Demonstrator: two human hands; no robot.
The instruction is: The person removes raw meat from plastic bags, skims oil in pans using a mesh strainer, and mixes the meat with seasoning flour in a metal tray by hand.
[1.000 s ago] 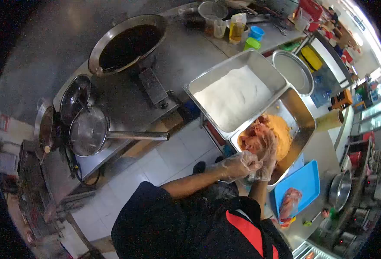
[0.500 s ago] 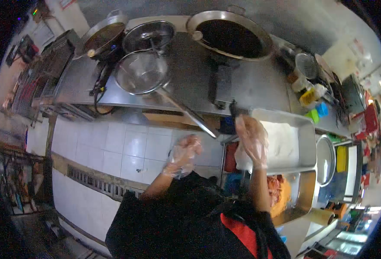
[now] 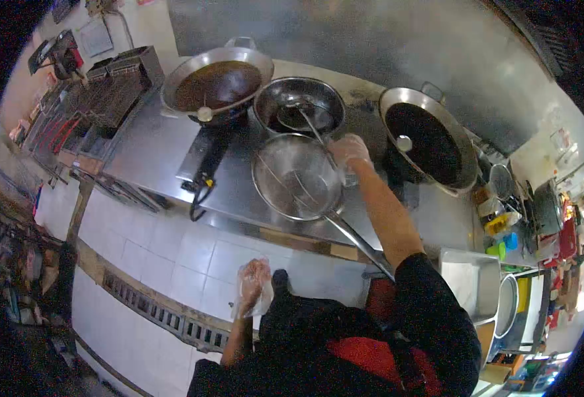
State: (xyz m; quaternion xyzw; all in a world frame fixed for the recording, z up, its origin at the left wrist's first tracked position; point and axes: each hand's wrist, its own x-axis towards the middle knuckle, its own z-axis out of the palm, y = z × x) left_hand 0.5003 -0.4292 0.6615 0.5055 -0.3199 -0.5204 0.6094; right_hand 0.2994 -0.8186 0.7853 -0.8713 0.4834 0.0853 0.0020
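Observation:
My right hand point(image 3: 350, 153), in a clear plastic glove, is closed around the upper handle of a ladle point(image 3: 313, 126). The ladle's head rests in a dark metal bowl point(image 3: 263, 114) on the steel counter. Under my right wrist lies a large wire-mesh strainer point(image 3: 289, 175), its long handle point(image 3: 358, 241) jutting past the counter edge toward me. My left hand point(image 3: 254, 284), gloved too, hangs low over the tiled floor. Its fingers are loosely bent and nothing shows in them.
A wok of brown liquid point(image 3: 219, 86) stands left of the bowl, and a wok of dark liquid point(image 3: 424, 142) to its right. A metal tray of white powder point(image 3: 467, 284) sits at right. A floor drain point(image 3: 166, 314) runs behind me at left.
My right hand has left the tray of white powder, reached across the counter and taken the ladle's handle. The view has swung left toward the woks. My left hand stays low, holding nothing.

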